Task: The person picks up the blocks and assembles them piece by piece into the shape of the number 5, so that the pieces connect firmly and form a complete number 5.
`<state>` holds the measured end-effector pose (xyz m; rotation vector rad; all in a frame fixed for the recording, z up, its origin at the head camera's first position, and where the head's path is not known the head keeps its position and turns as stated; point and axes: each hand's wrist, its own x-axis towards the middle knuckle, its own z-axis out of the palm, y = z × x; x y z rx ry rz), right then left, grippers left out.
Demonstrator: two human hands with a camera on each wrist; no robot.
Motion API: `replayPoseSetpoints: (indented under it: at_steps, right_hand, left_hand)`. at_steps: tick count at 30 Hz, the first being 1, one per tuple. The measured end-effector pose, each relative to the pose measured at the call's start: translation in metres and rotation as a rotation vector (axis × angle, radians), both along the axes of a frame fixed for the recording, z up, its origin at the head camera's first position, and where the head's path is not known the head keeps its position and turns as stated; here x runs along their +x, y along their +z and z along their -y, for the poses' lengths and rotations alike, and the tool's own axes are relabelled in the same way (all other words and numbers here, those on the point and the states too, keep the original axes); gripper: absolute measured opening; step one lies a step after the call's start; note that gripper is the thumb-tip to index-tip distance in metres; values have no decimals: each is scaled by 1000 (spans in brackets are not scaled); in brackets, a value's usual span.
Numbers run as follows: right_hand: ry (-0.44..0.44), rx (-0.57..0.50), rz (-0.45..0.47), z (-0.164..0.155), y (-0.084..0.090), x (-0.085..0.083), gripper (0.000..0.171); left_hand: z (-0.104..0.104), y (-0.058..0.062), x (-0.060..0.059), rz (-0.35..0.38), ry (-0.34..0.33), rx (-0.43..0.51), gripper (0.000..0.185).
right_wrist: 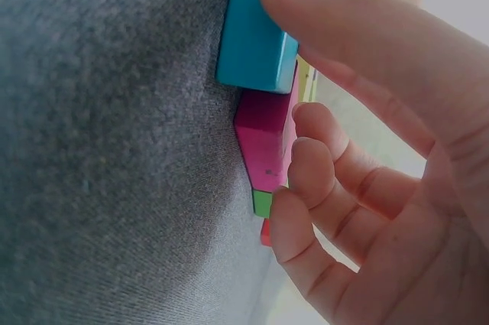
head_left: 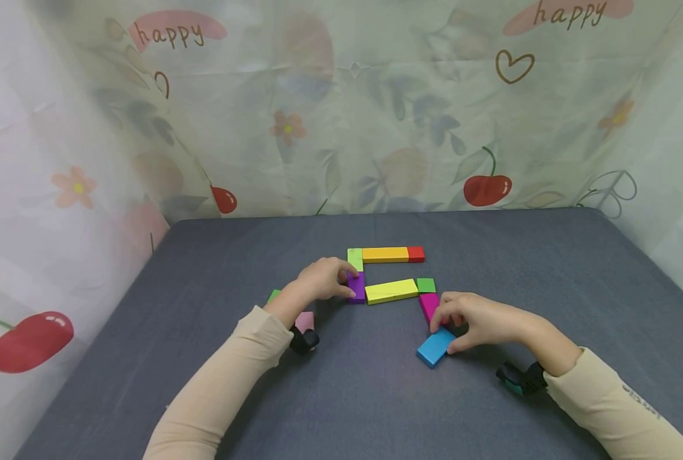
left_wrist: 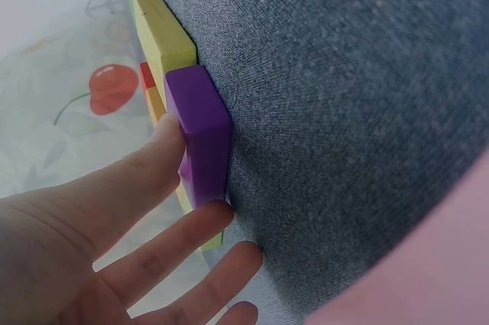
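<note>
My left hand (head_left: 324, 279) pinches a purple block (head_left: 356, 295) between thumb and index finger. In the left wrist view the thumb (left_wrist: 164, 145) presses one face of it. The purple block lies between a lime green block (head_left: 355, 259) and a yellow block (head_left: 391, 292). Over on the right, my right hand (head_left: 485, 319) holds a blue block (head_left: 434, 349) by thumb and finger. That block lies aslant at the near end of a magenta block (head_left: 429, 305), which meets a small green block (head_left: 425, 285) at the yellow block's right end.
An orange-yellow block (head_left: 384, 255) and a red block (head_left: 416, 254) continue from the lime one. Beside the left forearm sit a pink block (head_left: 305, 321) and a partly hidden green block (head_left: 274, 294). A printed curtain (head_left: 364, 147) hangs behind the grey cloth-covered table (head_left: 364, 409).
</note>
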<state>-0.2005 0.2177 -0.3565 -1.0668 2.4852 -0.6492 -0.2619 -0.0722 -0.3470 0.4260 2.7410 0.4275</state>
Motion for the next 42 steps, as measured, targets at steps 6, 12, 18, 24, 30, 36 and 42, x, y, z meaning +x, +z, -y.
replayPoseSetpoints:
  at_steps: [6, 12, 18, 24, 30, 36, 42]
  right_hand:
    - [-6, -3, 8, -1, 0, 0, 27]
    - [-20, 2, 30, -2, 0, -1, 28]
    - [-16, -7, 19, -5, 0, -2, 28]
    - [-31, -39, -16, -9, -1, -1, 27]
    - [-41, -68, -54, -14, -4, -3, 26]
    - [-40, -65, -87, -16, -6, -4, 26]
    - [-39, -57, -55, -17, -5, -4, 28]
  left_hand:
    - [-1, 0, 1, -5, -5, -4, 44]
    - [-2, 2, 1, -17, -23, -37, 44]
    - [0, 7, 2, -59, -48, -41, 44]
    - [12, 11, 7, -57, -40, -4, 43]
    - [31, 11, 15, -11, -106, 32, 40]
    - [51, 9, 26, 76, -197, 94, 38]
    - [74, 10, 36, 103, -267, 106, 35]
